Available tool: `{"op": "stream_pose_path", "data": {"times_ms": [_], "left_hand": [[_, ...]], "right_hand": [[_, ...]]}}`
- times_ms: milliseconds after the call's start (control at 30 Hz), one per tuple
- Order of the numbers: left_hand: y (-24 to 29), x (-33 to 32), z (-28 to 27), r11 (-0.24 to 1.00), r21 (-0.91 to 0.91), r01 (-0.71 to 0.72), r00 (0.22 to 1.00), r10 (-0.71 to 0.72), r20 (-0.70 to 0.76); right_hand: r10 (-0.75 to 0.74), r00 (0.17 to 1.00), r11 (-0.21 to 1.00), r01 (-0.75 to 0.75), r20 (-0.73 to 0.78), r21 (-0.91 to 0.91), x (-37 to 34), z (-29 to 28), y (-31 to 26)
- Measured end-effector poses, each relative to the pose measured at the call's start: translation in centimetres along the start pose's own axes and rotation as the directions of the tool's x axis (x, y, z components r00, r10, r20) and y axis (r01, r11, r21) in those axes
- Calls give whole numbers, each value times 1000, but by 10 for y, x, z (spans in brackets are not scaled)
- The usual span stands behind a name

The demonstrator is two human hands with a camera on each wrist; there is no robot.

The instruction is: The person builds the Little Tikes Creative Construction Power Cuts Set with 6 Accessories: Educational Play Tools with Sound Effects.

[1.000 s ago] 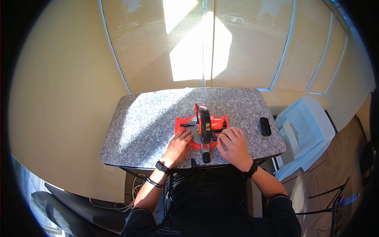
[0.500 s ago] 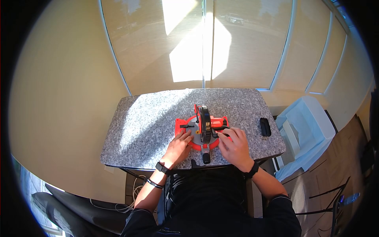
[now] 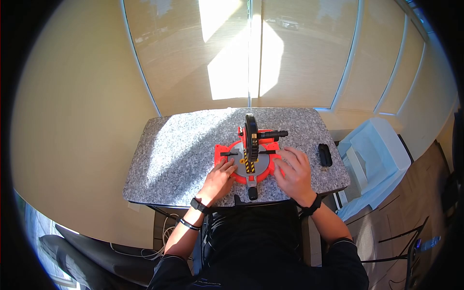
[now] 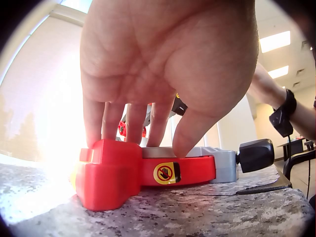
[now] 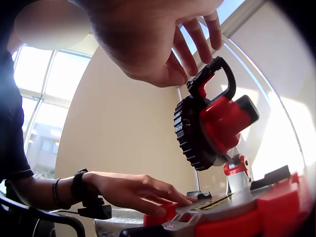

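A red and grey toy-like mitre saw stands on the table, its round base flat and its black-guarded saw head tilted up. Below the head a yellow-black striped strip shows. The left hand rests with extended fingers on the left part of the base; in the left wrist view, the palm is over the red edge. The right hand, fingers loosely bent, hovers right of the base. In the right wrist view its fingertips appear close to the black handle; whether they touch cannot be told.
A black case-like object lies on the speckled table at the right. Beyond the table's right edge stands a white bin with a light blue liner. A black knob juts toward the table's front edge.
The saw head has swung up and back, uncovering the striped strip. The right hand has come away from the handle and shifted slightly right. The left hand has stayed in place.
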State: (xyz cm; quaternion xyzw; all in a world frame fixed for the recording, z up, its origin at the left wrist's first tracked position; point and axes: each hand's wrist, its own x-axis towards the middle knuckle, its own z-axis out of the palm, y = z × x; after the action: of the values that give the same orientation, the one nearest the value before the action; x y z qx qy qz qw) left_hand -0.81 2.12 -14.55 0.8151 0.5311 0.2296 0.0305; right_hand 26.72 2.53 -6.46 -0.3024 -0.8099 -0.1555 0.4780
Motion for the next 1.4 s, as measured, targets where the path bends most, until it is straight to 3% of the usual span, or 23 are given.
{"op": "stream_pose_path", "data": {"times_ms": [133, 333, 433, 500, 633, 733, 833, 900, 1000, 1133, 1333, 1400], "left_hand": [[1, 0, -2, 1000, -5, -3, 1000, 2, -3], [-3, 0, 0, 999, -47, -7, 1000, 6, -25], [-6, 1, 1, 997, -71, -20, 999, 17, -50], [-8, 3, 0, 996, -88, -36, 997, 30, -67], [-10, 3, -1, 988, -153, -31, 995, 16, -98], [-12, 2, -3, 982, -187, -36, 991, 11, -130], [-12, 0, -12, 981, -194, -28, 992, 2, -130], [-12, -2, -19, 983, -182, -13, 993, -8, -117], [-10, -6, -31, 974, -227, -17, 991, -14, -134], [-10, -13, -47, 975, -221, 10, 981, -52, -184], [-6, -21, -66, 983, -181, -8, 964, -41, -263], [-4, -23, -71, 981, -195, -2, 959, -53, -278]], "right_hand": [[25, 1000, 1000, -25, 18, 16, -1, 2, 13], [202, 971, 965, -220, 131, 141, -6, 4, 45], [302, 932, 942, -324, 201, 87, -7, -4, 64], [449, 815, 873, -488, 367, 15, -11, -10, 83], [482, 772, 863, -500, 415, -73, -27, -15, 124], [493, 785, 870, -449, 374, -206, -53, -11, 159], [585, 742, 807, -490, 328, -331, -68, -11, 181], [675, 651, 731, -532, 347, -427, -75, -13, 191], [711, 578, 701, -529, 402, -479, -90, -15, 206], [700, 622, 702, -507, 352, -500, -107, -16, 215], [752, 551, 658, -588, 363, -471, -119, -18, 222], [701, 639, 703, -542, 318, -461, -123, -19, 221]]}}
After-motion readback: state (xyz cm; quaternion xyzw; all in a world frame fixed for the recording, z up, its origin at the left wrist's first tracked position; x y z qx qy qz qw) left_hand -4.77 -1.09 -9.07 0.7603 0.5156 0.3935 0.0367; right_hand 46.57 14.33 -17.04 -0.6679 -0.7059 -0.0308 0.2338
